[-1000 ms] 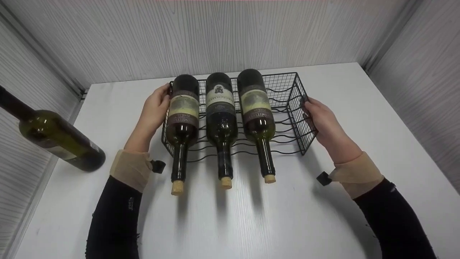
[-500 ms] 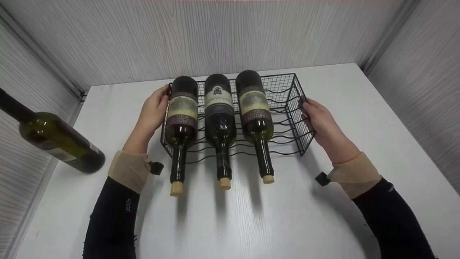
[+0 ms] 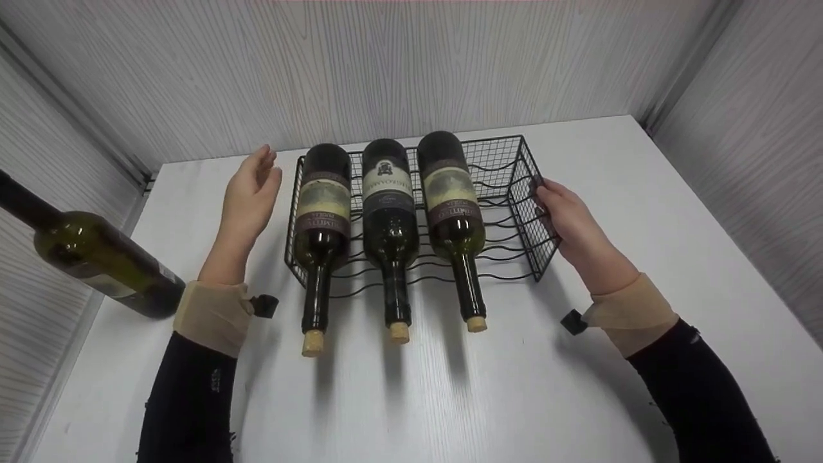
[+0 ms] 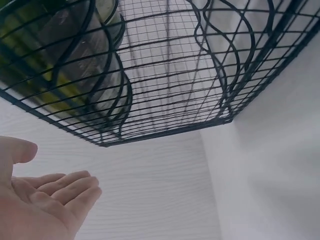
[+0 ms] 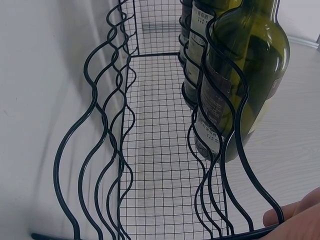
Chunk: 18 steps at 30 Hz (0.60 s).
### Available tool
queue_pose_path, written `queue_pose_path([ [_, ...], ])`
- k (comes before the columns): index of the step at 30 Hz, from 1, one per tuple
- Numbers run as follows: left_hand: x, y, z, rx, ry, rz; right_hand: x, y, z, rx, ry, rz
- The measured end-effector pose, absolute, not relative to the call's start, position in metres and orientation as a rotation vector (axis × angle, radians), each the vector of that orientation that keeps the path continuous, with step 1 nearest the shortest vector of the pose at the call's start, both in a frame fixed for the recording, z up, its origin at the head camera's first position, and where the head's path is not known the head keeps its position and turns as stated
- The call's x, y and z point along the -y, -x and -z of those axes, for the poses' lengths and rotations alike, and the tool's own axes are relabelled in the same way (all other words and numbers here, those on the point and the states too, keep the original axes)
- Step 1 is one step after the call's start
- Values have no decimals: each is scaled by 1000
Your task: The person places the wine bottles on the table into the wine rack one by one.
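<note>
A black wire wine rack (image 3: pixel 535 244) stands on the white table. Three corked wine bottles lie across its top: a left one (image 3: pixel 323 212), a middle one (image 3: pixel 389 206) and a right one (image 3: pixel 451 199), their necks toward me. My left hand (image 3: pixel 247 202) is off the rack's left side, fingers loosely extended and holding nothing; the left wrist view shows this hand (image 4: pixel 50 205) palm up below the mesh. My right hand (image 3: pixel 575 228) grips the rack's right mesh side. In the right wrist view a thumb and fingertip (image 5: pixel 295 215) are at its rim.
Another green wine bottle (image 3: pixel 96 257) stands upright on the left, near my left forearm, its neck partly cut off by the frame edge. Pale wood-grain walls (image 3: pixel 386 64) enclose the table (image 3: pixel 450 411) at the back and sides.
My left hand has let go of the rack's left side and moved left, away from it. The right hand keeps its grip. Rack and bottles appear slightly lower in the view.
</note>
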<state>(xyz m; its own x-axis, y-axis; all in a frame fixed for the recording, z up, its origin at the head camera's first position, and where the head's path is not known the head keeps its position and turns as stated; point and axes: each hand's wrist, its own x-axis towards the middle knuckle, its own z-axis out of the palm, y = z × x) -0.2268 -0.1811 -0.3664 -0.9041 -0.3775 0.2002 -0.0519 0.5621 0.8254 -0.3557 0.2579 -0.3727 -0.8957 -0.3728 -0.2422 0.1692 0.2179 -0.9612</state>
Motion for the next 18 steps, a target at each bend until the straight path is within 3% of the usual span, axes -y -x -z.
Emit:
queue_pose_path([
  [18, 201, 155, 310, 1990, -459, 620, -260, 353, 373, -2154, 185, 1685],
])
